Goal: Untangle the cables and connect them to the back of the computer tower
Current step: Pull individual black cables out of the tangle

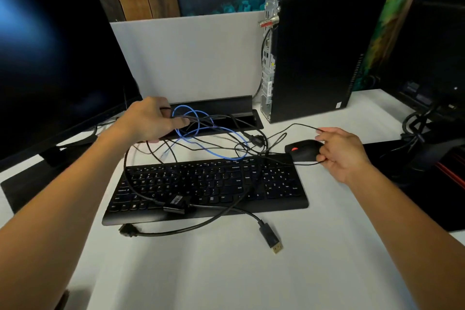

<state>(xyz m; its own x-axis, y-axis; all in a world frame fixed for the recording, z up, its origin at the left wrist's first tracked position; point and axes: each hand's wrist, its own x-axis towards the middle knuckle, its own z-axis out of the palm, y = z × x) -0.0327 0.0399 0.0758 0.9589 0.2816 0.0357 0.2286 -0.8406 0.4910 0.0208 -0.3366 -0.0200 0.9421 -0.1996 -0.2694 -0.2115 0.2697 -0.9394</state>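
From the head view, the task looks barely begun: the cables (214, 133) lie in one loose knot on the white tabletop (226, 272), spread from the black cable tray (221, 106) at the back down over the keyboard (208, 184). A blue cable (201, 131) loops through several thin black ones, and none of them appears separated from the rest. The left hand (148, 121) reaches into the far side of the knot, its grip curled round a bunch of black strands and part of the blue loop. The right hand (339, 151) holds the mouse (304, 150) at its rear, fingers wrapped over it, with the thin mouse cable (294, 126) arching past the fingertips back into the tangle. A thick black cable ending in a gold-tipped plug (273, 241) lies free on the tabletop in front of the keyboard, and another connector (176, 205) rests on the keys; both are unplugged. The computer tower (327, 58) stands upright at the back right, well apart from the knot, its port side turned toward the left. One black lead (263, 58) already runs down from that rear panel; whether it belongs to the job I cannot tell. As a judgement, all the untangling and nearly all the plugging in remain to be done
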